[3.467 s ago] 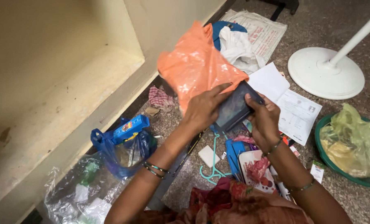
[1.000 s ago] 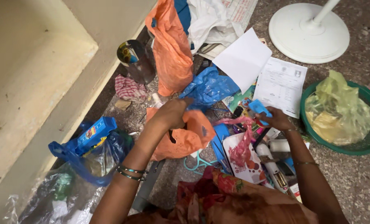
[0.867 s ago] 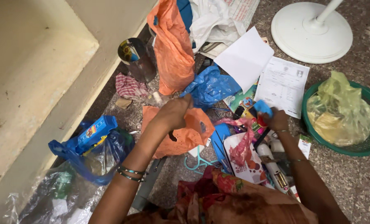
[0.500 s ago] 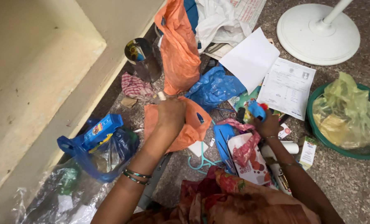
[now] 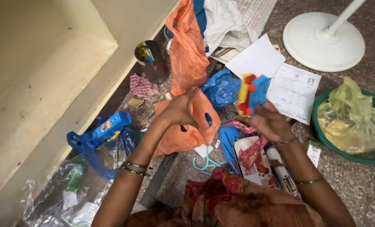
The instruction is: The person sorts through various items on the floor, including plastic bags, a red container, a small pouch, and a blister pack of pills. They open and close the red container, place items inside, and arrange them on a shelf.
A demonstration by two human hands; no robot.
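A person seated on a speckled stone floor [image 5: 355,197] sorts through scattered household odds and ends beside a cream wall ledge [image 5: 48,84]. The left hand [image 5: 180,110] is closed on the upper edge of a small orange plastic bag [image 5: 187,134], pinching it by the rim near its cut-out handle so that the bag hangs with its mouth pulled upward. The right hand [image 5: 268,122] is raised just beside it, fingers wrapped around a small blue, yellow and red plastic toy [image 5: 251,94], held above the clutter and level with the bag's opening; the two are close but not touching.

Around the hands lies the rest of the pile. A taller orange bag [image 5: 188,50] stands upright against the wall, next to a metal tumbler [image 5: 151,59] and a crumpled checked cloth [image 5: 143,87]. A crushed blue bag [image 5: 221,87] and loose white papers [image 5: 280,80] lie flat just beyond the toy. A dark blue bag with a blue carton [image 5: 109,128] poking out sits to the person's left, above a clear bag [image 5: 65,197]. To the right, a green basin [image 5: 372,156] holds a yellowish bag [image 5: 353,122], near the round white base of a fan stand [image 5: 324,42]. A teal hanger [image 5: 207,163] and a printed packet [image 5: 254,164] lie nearest the person's patterned clothing.
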